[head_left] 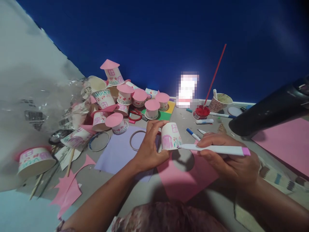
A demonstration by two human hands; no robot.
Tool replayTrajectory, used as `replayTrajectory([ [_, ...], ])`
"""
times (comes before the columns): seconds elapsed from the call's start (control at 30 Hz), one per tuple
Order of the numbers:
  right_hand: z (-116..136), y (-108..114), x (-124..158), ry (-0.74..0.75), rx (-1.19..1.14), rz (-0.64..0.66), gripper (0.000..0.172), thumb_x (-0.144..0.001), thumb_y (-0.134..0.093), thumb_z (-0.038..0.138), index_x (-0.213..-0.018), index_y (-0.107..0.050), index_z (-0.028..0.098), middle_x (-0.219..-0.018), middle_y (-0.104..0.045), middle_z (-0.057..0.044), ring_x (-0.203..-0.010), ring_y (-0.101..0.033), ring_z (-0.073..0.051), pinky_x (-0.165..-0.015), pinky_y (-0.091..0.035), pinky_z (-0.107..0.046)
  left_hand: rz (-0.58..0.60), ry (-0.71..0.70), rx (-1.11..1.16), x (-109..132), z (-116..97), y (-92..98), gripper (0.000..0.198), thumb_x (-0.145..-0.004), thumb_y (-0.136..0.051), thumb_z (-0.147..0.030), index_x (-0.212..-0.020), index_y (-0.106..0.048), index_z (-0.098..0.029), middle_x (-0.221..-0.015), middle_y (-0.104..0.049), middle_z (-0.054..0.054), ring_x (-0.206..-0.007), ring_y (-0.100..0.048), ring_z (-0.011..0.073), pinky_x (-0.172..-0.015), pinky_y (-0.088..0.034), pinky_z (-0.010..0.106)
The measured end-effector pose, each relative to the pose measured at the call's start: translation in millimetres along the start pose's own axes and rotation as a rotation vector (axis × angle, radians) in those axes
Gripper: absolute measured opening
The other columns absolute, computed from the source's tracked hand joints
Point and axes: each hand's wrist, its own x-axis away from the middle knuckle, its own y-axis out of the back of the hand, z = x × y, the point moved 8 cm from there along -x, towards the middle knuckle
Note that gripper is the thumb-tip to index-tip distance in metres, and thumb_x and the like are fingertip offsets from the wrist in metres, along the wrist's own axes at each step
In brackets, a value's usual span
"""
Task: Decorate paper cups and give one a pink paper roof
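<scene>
My left hand is wrapped round an upturned white paper cup that bears a pink door and window drawing. My right hand pinches a white marker with a pink end cap, its tip touching the cup's lower right side. Both hands hover over a pink paper sheet with a round hole cut in it, lying partly on a lilac sheet.
A heap of decorated cups with pink cone lids fills the back left, with red scissors. A red paint pot with a long stick, a patterned cup, loose markers, wire rings, pink scraps and a black object lie around.
</scene>
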Motion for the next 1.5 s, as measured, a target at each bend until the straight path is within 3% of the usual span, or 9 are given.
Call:
replayTrajectory([
  [0.23,0.6,-3.9,-0.3,0.033,0.021,0.042,0.003,-0.098,-0.068,0.026,-0.098,-0.071,0.024,-0.086,-0.079,-0.001,-0.080,-0.077,-0.019,-0.074,-0.062,-0.027,0.006,-0.010,-0.017,1.2,-1.9,0.7,0.073,-0.069,-0.066,-0.012,-0.137,-0.048,-0.028,-0.131,-0.045,0.010,-0.130,-0.048,0.0314,-0.103,-0.048,0.047],
  [0.4,0.0,-5.8,-1.9,0.006,-0.003,0.074,0.003,-0.096,-0.068,0.023,-0.097,-0.071,0.025,-0.085,-0.079,0.000,-0.074,-0.076,-0.018,-0.066,-0.060,-0.026,0.007,-0.016,-0.021,0.9,-3.7,0.4,0.075,-0.067,-0.065,-0.010,-0.138,-0.047,-0.029,-0.131,-0.045,0.009,-0.130,-0.049,0.0308,-0.104,-0.049,0.047],
  [0.77,-3.3,15.0,-8.3,-0.018,0.023,-0.051,0.013,-0.097,-0.065,0.018,-0.088,-0.068,0.027,-0.081,-0.076,0.002,-0.069,-0.074,-0.015,-0.059,-0.058,-0.023,-0.001,0.060,0.126,1.8,7.7,-1.1,0.083,-0.065,-0.060,0.000,-0.140,-0.048,-0.032,-0.141,-0.042,0.008,-0.139,-0.046,0.0300,-0.115,-0.045,0.048],
  [1.17,0.3,2.9,-10.5,-0.040,-0.020,0.045,0.011,-0.093,-0.067,0.016,-0.093,-0.068,0.027,-0.077,-0.077,0.001,-0.064,-0.074,-0.018,-0.056,-0.058,-0.027,0.014,0.060,0.127,0.2,6.3,-1.4,0.083,-0.064,-0.062,0.000,-0.139,-0.049,-0.032,-0.141,-0.045,0.008,-0.139,-0.046,0.0307,-0.119,-0.042,0.051],
  [1.5,-2.7,3.5,-8.7,-0.033,-0.022,0.047,0.010,-0.094,-0.066,0.017,-0.092,-0.067,0.026,-0.078,-0.076,0.000,-0.065,-0.073,-0.018,-0.056,-0.057,-0.028,0.015,0.057,0.134,0.7,5.4,-1.1,0.080,-0.066,-0.063,-0.001,-0.139,-0.050,-0.031,-0.140,-0.046,0.008,-0.139,-0.047,0.0298,-0.119,-0.042,0.049],
])
